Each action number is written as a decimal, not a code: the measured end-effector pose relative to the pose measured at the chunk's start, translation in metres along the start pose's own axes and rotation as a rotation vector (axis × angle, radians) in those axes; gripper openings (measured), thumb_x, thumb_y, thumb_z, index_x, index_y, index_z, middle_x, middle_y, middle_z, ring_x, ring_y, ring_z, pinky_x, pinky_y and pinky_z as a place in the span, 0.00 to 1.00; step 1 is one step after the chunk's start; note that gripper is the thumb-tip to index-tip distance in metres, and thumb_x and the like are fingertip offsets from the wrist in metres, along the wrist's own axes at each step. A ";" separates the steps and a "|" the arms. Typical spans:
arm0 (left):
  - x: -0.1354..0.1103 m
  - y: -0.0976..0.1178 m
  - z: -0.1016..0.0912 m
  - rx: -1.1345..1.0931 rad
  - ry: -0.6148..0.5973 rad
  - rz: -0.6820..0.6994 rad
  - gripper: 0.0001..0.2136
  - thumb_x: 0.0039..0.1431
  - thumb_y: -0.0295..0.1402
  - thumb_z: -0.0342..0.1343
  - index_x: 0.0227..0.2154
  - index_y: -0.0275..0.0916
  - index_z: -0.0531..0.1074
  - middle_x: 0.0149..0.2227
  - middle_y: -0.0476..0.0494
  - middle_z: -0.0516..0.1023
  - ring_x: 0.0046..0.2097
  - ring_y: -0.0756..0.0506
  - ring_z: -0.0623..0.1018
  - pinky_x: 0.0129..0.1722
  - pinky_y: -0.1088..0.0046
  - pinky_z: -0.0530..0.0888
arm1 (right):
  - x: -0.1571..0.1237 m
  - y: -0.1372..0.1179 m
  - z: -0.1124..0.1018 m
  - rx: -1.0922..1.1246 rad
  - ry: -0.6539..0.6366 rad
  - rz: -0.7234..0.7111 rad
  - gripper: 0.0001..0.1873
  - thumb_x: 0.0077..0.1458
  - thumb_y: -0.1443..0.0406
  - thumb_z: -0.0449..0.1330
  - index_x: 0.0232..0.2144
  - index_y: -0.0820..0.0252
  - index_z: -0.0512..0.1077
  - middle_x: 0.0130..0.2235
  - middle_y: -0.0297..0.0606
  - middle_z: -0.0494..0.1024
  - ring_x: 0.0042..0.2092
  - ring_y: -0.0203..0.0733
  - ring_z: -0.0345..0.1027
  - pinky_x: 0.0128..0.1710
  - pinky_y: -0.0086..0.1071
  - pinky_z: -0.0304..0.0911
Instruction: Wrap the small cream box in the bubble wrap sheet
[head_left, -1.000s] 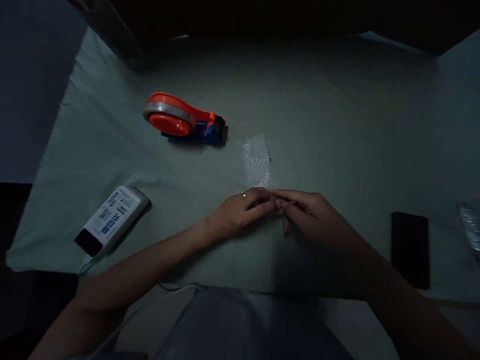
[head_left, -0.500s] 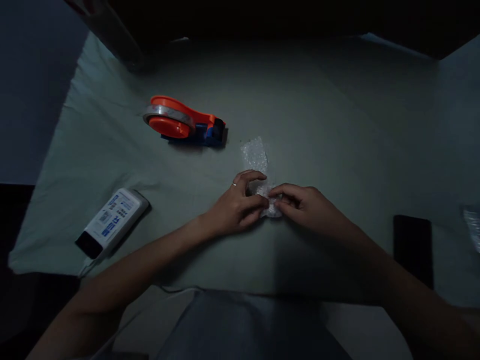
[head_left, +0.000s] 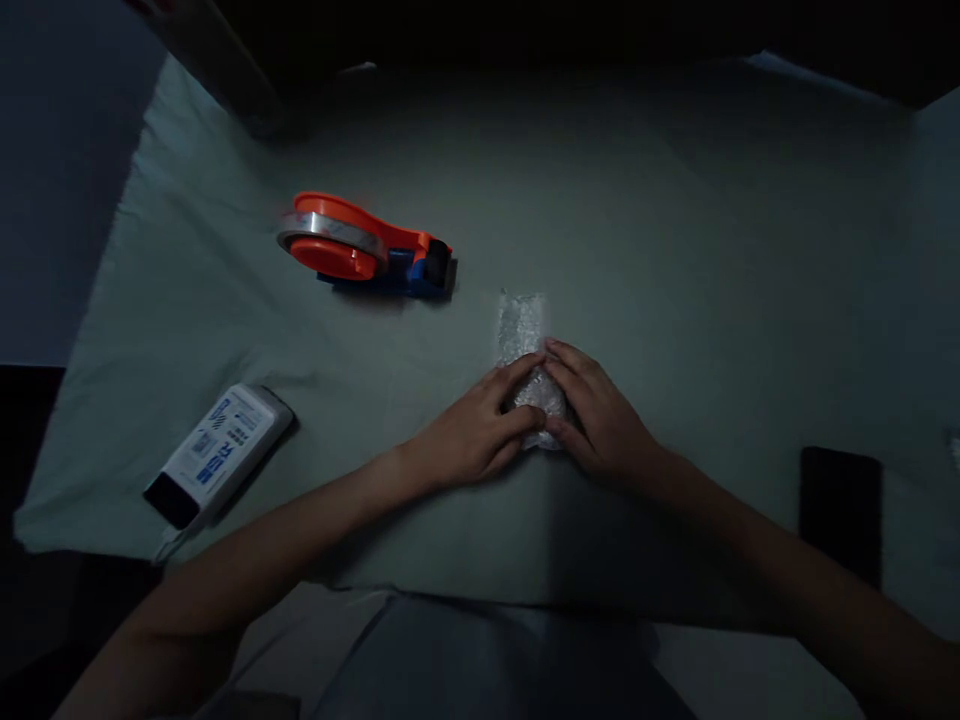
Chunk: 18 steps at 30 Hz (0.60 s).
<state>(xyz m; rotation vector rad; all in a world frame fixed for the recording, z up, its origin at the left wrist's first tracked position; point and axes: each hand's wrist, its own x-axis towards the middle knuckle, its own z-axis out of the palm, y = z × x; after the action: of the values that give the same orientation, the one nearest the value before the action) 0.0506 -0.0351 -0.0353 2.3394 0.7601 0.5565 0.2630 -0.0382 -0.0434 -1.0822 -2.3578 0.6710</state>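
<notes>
A small strip of clear bubble wrap [head_left: 523, 325] lies lengthwise on the cloth, its near part bunched between my two hands. My left hand [head_left: 484, 425] grips its left side, thumb and fingers curved round the near end. On the other side, my right hand [head_left: 600, 410] presses its fingers and thumb along the wrap's right edge. Whether anything sits inside the wrap, I cannot tell in the dim light.
An orange and blue tape dispenser [head_left: 367, 245] with a roll of clear tape stands at the back left. A white box-shaped device [head_left: 221, 450] with blue print and a cable lies left. A black phone-like slab [head_left: 840, 510] lies right. Pale green cloth [head_left: 675, 250] covers the table.
My right hand has shifted up along the wrap and laid its fingers flatter on the right edge. The wrap's far end now lies straighter, and the left hand still grips it.
</notes>
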 end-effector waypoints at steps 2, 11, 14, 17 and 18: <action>0.001 0.000 0.000 0.009 -0.024 0.011 0.09 0.58 0.26 0.48 0.42 0.36 0.67 0.67 0.34 0.39 0.67 0.35 0.48 0.61 0.53 0.61 | 0.000 0.001 0.005 0.011 -0.019 -0.033 0.31 0.62 0.58 0.47 0.62 0.69 0.48 0.64 0.58 0.53 0.66 0.52 0.43 0.62 0.51 0.50; -0.001 0.003 0.000 0.244 0.079 0.034 0.08 0.60 0.31 0.50 0.41 0.37 0.69 0.57 0.31 0.62 0.59 0.35 0.62 0.55 0.53 0.66 | 0.009 0.005 0.002 0.058 -0.129 -0.035 0.41 0.59 0.43 0.39 0.63 0.69 0.49 0.62 0.55 0.59 0.66 0.53 0.43 0.62 0.55 0.44; 0.000 0.002 0.001 0.278 0.119 0.136 0.08 0.60 0.29 0.49 0.41 0.36 0.68 0.53 0.33 0.69 0.57 0.37 0.66 0.53 0.57 0.68 | 0.013 0.005 0.002 0.059 -0.156 -0.010 0.42 0.59 0.43 0.37 0.63 0.69 0.49 0.62 0.55 0.60 0.66 0.53 0.44 0.63 0.56 0.40; 0.001 -0.002 0.004 0.228 0.152 0.211 0.09 0.60 0.27 0.48 0.42 0.33 0.67 0.51 0.32 0.71 0.58 0.39 0.67 0.55 0.58 0.69 | 0.015 0.007 0.001 0.079 -0.185 0.026 0.43 0.58 0.42 0.38 0.62 0.68 0.51 0.61 0.55 0.61 0.65 0.53 0.46 0.63 0.57 0.38; 0.001 -0.003 0.005 0.209 0.154 0.210 0.09 0.60 0.27 0.48 0.43 0.33 0.66 0.50 0.31 0.71 0.58 0.39 0.67 0.55 0.57 0.69 | 0.015 0.007 0.000 0.093 -0.185 0.029 0.43 0.58 0.41 0.38 0.62 0.68 0.51 0.61 0.55 0.61 0.65 0.53 0.47 0.63 0.57 0.39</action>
<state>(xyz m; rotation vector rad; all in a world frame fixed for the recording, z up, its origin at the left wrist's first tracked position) 0.0527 -0.0347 -0.0404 2.6119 0.6725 0.7886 0.2580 -0.0221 -0.0448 -1.0564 -2.4409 0.9174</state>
